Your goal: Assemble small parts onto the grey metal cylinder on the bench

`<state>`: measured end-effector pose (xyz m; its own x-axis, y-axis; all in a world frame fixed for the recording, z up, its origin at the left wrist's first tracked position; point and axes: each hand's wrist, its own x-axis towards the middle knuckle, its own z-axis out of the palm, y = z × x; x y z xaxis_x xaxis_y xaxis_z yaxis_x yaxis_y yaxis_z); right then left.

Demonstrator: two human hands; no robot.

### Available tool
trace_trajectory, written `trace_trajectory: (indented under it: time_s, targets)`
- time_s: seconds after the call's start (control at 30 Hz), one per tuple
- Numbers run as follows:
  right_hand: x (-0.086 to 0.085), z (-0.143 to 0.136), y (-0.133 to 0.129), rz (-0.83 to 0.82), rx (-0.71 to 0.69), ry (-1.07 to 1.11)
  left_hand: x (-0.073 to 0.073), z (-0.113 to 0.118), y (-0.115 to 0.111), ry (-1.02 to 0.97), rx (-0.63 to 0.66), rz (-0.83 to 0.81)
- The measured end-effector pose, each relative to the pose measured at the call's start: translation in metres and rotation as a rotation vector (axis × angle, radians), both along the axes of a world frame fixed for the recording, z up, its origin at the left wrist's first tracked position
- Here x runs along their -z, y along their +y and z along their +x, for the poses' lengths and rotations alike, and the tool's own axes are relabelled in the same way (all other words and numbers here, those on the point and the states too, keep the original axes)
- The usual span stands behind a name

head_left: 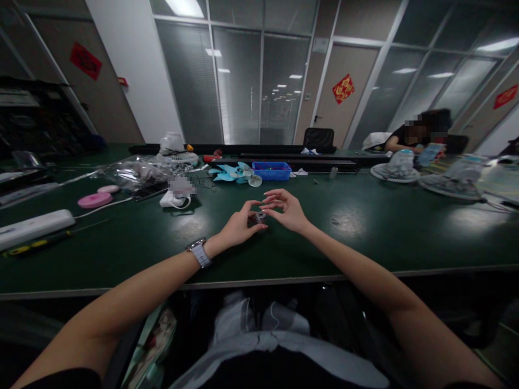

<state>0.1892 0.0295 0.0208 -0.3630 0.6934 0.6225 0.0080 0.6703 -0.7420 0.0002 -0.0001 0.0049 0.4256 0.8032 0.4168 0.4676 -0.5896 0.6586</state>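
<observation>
A small silver cylindrical metal part [260, 217] stands on the green table in front of me. My left hand [240, 224] is curled round its left side, thumb in front and fingers behind. Just above and to the right is my right hand [287, 210], thumb and fingertips pinched together close to the part's top. Whatever those fingertips may hold is too small to make out. The other fingers of that hand are raised and bent.
Behind my hands lie a blue plastic basket [271, 170] and light-blue fan blades [232, 173]. Leftward are a white adapter [175, 200], a pink disc [94, 200], a power strip [36, 227] and a screwdriver [36, 244]. Fan parts [395, 170] and a seated person [419, 135] are at the right.
</observation>
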Motion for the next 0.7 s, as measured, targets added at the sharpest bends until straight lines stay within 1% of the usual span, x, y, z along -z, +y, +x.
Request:
trace_trajectory:
  time_s: [0.1, 0.3, 0.57, 0.7]
  targets:
    - [0.0009, -0.0076, -0.0024, 0.011, -0.015, -0.020, 0.0004, 0.0000, 0.0006, -0.003, -0.006, 0.013]
    - [0.0030, -0.0095, 0.0000, 0.047, -0.009, -0.020, 0.0032, 0.0004, 0.0024, -0.014, 0.004, 0.021]
    - [0.0016, -0.0101, -0.0034, 0.092, 0.039, -0.066, 0.0022, 0.0012, 0.0021, -0.031, 0.019, 0.002]
    - [0.0013, -0.0108, -0.0047, 0.084, 0.061, -0.089, 0.0019, 0.0013, 0.0016, -0.034, 0.016, -0.002]
